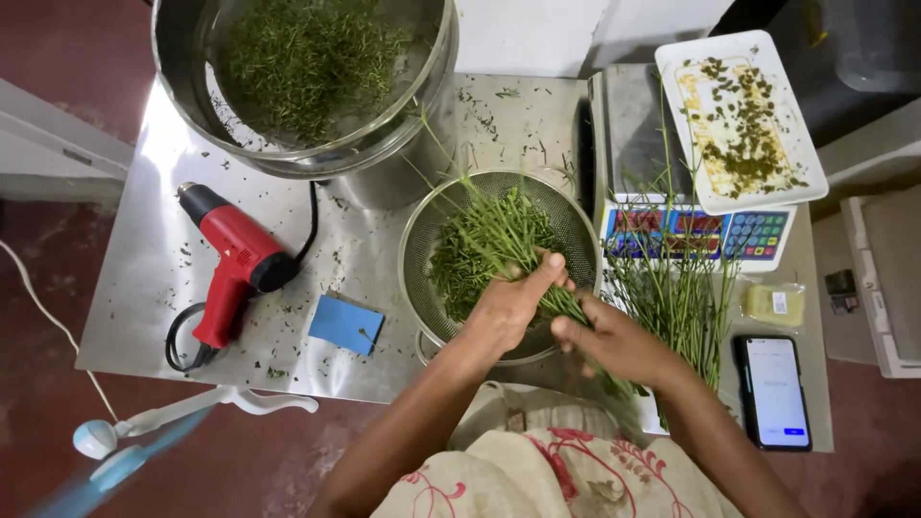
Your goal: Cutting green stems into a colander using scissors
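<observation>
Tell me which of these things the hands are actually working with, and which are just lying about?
In use: left hand and right hand gripping a bunch of green herb sprigs over the metal strainer; stripped stems; big steel pot of leaves.

Lying about: red heat gun, blue card, phone, weighing scale, white tray.

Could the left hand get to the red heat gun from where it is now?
Probably yes, but not right away. The left hand is closed on a bunch of green stems over the metal strainer. The red heat gun lies on the table to its left, with only bare tabletop and a blue card between.
</observation>
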